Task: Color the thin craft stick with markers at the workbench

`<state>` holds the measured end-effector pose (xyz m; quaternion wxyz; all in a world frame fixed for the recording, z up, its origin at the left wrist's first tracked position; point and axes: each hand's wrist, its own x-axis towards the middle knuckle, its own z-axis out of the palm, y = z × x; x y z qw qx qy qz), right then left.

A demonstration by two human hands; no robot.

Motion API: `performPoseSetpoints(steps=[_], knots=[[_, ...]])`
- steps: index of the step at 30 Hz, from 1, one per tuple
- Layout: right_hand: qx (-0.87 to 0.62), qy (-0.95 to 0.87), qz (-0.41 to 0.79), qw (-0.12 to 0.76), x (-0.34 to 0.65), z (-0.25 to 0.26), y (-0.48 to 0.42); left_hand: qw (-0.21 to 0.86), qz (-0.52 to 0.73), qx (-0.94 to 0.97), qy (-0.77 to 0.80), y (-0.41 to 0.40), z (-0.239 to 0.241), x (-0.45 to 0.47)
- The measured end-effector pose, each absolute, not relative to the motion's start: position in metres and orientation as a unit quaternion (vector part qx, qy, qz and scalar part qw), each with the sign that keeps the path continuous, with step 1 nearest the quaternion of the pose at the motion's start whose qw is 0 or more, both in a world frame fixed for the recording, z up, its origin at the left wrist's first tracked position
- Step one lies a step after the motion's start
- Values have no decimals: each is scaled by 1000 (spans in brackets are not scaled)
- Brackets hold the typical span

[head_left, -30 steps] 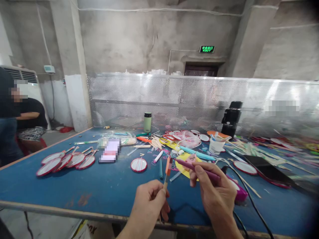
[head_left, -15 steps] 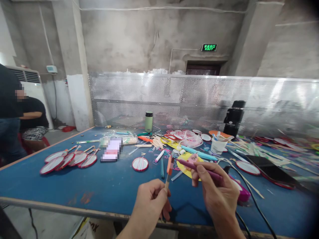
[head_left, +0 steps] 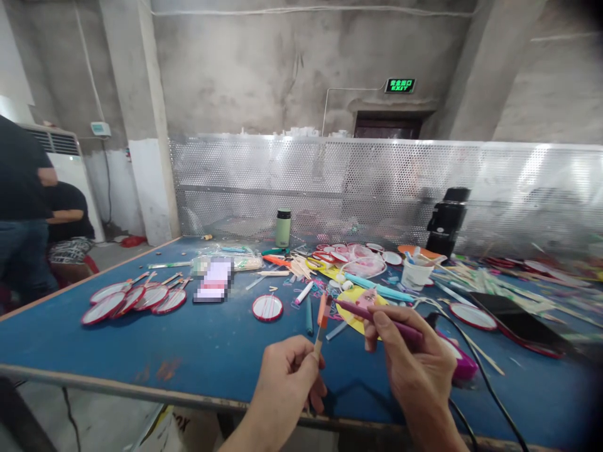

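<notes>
My left hand [head_left: 293,370] is closed around the lower end of a flat wooden stick [head_left: 324,322], whose upper part is coloured orange and darker at the tip. In my right hand [head_left: 411,355] a dark purple marker [head_left: 353,309] is gripped like a pen, its point at or very near the stick's top; contact cannot be made out. Behind the marker lies a yellow disc [head_left: 347,306] with a pink picture on it. A teal marker [head_left: 309,316] and a white-and-pink marker [head_left: 304,292] lie just beyond my left hand.
Several red-rimmed discs on sticks [head_left: 104,308] overlap at the left, near a phone [head_left: 215,280]. One red-rimmed disc [head_left: 267,307] lies mid-table. A white cup [head_left: 416,276], green bottle [head_left: 283,228], black flask [head_left: 446,220] and dark tablet [head_left: 521,320] surround the clutter. A black cable [head_left: 480,364] crosses the right side.
The view has shifted slightly, so the tabletop things sit a little further right. Both hands keep their grips, the stick and marker staying close together.
</notes>
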<state>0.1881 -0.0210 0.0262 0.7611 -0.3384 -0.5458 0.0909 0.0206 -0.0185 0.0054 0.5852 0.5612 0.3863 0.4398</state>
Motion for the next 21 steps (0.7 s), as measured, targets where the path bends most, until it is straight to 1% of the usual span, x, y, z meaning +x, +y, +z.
performPoseSetpoints(steps=[6,21], knots=[[-334,-532,93,773,189,25,-20,583,442,566,380,-18,3,20],[-336,-549,87,761,189,26,-23,589,443,558,382,-19,3,20]])
